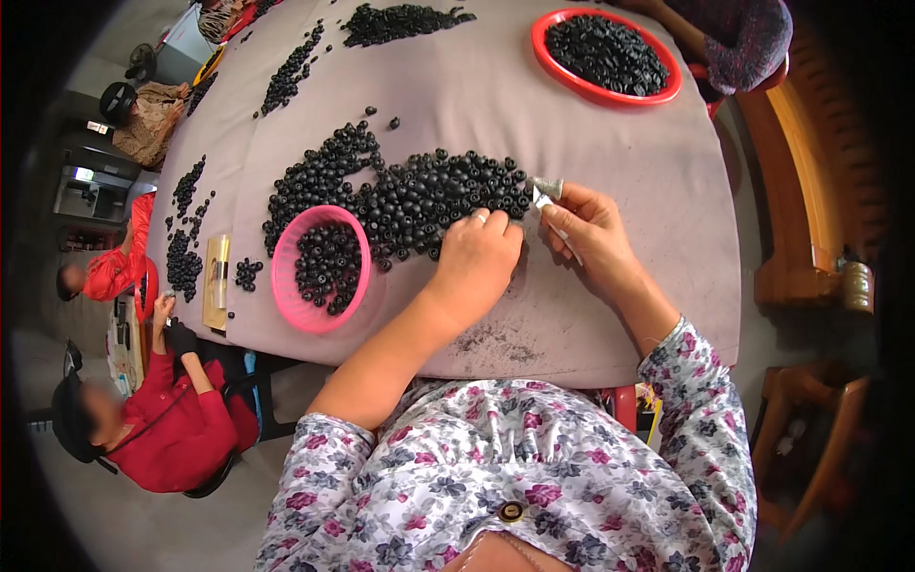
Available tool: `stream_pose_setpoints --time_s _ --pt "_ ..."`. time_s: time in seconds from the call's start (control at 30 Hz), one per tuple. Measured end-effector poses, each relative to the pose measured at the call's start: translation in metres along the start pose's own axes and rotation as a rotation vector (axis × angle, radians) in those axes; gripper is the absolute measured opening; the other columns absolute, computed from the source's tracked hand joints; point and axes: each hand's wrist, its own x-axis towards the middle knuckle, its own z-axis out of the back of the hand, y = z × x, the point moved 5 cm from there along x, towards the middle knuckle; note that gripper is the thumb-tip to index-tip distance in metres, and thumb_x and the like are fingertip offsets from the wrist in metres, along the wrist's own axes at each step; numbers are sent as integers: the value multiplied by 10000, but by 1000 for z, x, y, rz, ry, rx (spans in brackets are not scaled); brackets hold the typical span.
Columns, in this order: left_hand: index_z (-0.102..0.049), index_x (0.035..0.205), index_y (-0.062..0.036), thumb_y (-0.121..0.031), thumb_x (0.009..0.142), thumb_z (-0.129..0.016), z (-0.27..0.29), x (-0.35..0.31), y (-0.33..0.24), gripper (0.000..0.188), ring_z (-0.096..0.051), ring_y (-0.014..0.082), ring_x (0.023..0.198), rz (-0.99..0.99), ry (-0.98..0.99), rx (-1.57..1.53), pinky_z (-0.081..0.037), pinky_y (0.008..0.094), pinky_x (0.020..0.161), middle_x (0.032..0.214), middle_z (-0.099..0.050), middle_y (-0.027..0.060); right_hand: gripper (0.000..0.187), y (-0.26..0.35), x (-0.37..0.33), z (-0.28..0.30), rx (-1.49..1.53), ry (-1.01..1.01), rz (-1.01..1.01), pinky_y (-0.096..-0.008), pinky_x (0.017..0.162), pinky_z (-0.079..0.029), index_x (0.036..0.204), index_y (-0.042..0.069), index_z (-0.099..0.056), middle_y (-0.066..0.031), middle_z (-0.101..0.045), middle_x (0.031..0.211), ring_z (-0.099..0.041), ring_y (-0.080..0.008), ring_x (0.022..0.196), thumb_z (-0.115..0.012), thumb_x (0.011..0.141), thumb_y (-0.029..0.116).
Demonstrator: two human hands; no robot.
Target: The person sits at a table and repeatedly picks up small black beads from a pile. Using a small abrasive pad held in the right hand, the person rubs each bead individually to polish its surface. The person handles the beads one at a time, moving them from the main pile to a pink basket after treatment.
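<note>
Closed fingers of my left hand [479, 257] rest at the near edge of a heap of black round beads [429, 195]; a ring shows on one finger. Whatever those fingers pinch, if anything, is hidden. To the right of the heap, my right hand [596, 229] is closed on a thin, pale, blade-like strip [541, 198], whose lower end sticks out below the fingers. A grey wrap [547, 185] covers one fingertip of that hand. Left of my left forearm stands a pink plastic basket [279, 272], partly filled with similar beads with holes.
A red tray [658, 95] of black pieces stands at the far right of the cloth-covered table [610, 143]. More beads [186, 267] lie in small heaps at left, near a flat yellowish box [217, 276]. Dark dust [500, 348] marks the near cloth. Other people sit around the table.
</note>
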Motion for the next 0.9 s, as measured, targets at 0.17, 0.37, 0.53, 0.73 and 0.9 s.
stream_pose_setpoints --time_s 0.17,0.37,0.53,0.73,0.9 --pt "-593 839 -61 -76 770 -636 0 -11 -5 82 -596 263 828 -25 -10 0 -494 389 704 815 -564 80 231 -1 0 5 -25 -13 4 -196 464 -389 1150 -21 -629 30 -540 675 -454 -31 516 -594 960 106" --pt "-577 850 -45 -112 786 -679 6 -16 -2 137 -608 248 824 -23 -11 -7 -495 378 692 801 -562 82 222 6 2 -4 -23 4 15 -205 469 -379 1140 -19 -622 20 -532 666 -441 -44 513 -578 968 113" --pt "-591 838 -48 -100 783 -691 3 -9 8 126 -636 269 812 9 46 -94 -523 399 693 813 -596 97 182 10 -2 -7 -70 -6 25 -211 474 -376 1092 -9 -627 11 -531 651 -439 -51 516 -569 967 109" --pt "-586 838 -48 -111 736 -718 1 -13 6 178 -638 273 804 14 36 -72 -522 395 674 817 -598 101 160 8 -3 -9 -49 -24 20 -206 471 -373 1066 -2 -630 11 -537 650 -459 -54 525 -582 960 107" --pt "-558 855 -57 -125 713 -723 -2 -15 -2 228 -612 246 810 32 -21 -50 -504 368 684 826 -574 89 200 0 -1 -1 -87 -33 28 -198 469 -381 1113 -9 -631 11 -565 688 -487 -52 544 -609 952 107"
